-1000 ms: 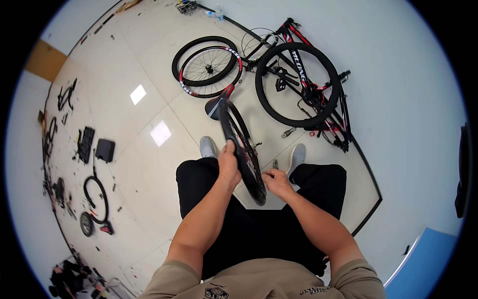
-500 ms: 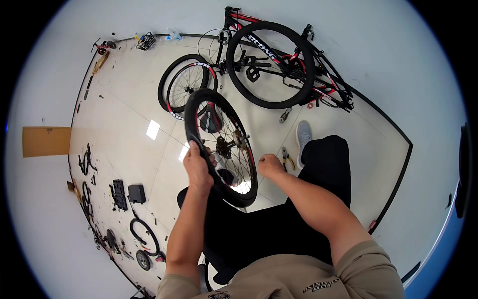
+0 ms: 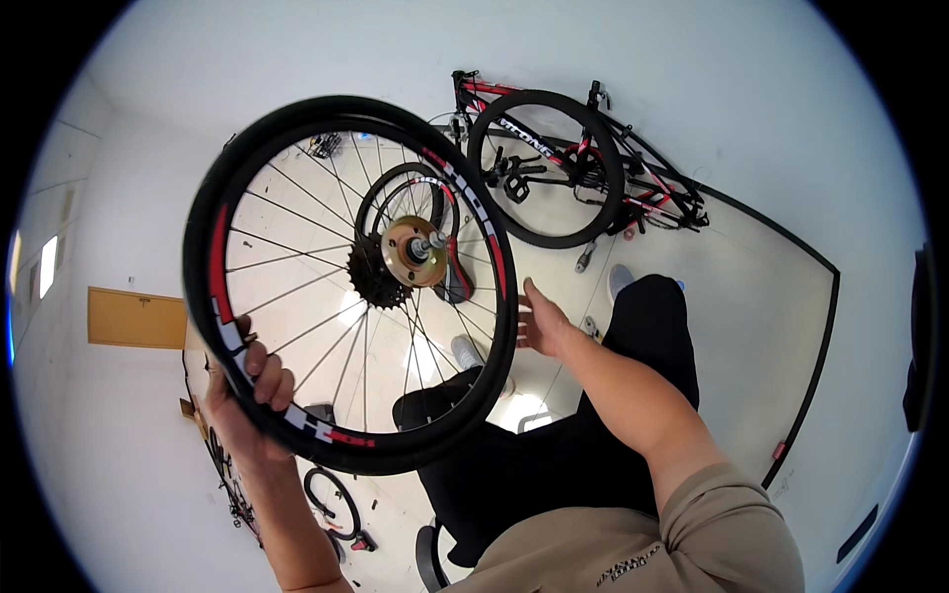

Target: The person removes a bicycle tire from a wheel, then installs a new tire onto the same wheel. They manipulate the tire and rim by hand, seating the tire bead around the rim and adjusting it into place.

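My left hand grips the rim and tyre of a bicycle wheel at its lower left, fingers wrapped around through the spokes. The wheel is raised in front of me, its face turned towards me. At its centre show a black cog cassette and a gold hub disc with a silver axle. My right hand is just beside the wheel's right edge, fingers apart, holding nothing; whether its fingertips touch the tyre I cannot tell.
A black and red bicycle frame and a loose tyre lean at the wall. Behind the spokes are another wheel and a saddle. Tools lie near my right foot. Bicycle parts are scattered on the floor at lower left.
My left hand has lifted the wheel up and left, closer to me, and turned its face towards me. My right hand has opened and risen slightly.
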